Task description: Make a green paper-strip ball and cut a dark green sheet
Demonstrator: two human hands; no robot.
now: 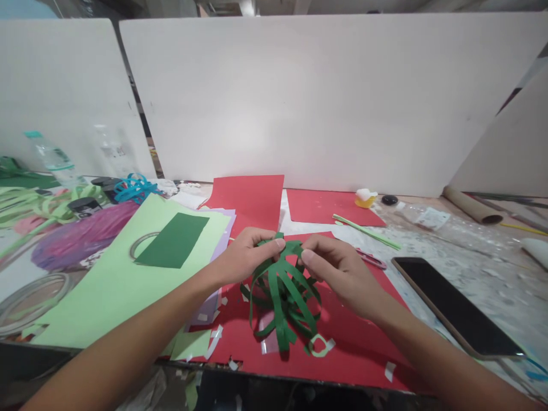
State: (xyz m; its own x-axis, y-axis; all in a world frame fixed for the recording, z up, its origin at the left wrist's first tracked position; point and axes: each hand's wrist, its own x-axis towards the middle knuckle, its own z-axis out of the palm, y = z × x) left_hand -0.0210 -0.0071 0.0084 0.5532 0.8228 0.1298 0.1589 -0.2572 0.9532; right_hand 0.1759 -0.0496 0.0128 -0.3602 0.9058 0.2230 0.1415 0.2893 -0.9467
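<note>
A dark green paper piece cut into curling strips (280,302) hangs between my hands over a red paper sheet (351,348). My left hand (250,251) pinches its top edge between thumb and fingers. On the other side, my right hand (336,265) grips the top right edge with thumb and forefinger. The strips fan out and droop below the fingers. A small light green paper ring (319,345) lies beside their lower ends. White paper scraps are scattered around. Behind my right hand a pink cutter (371,258) is partly visible.
At left, light green paper (115,291) carries a dark green rectangle (177,240) and a tape roll (139,246). A phone (454,305) lies at right. Farther back are red sheets (248,194), a plastic bottle (436,220) and a cardboard tube (473,205). White panels (291,103) stand behind.
</note>
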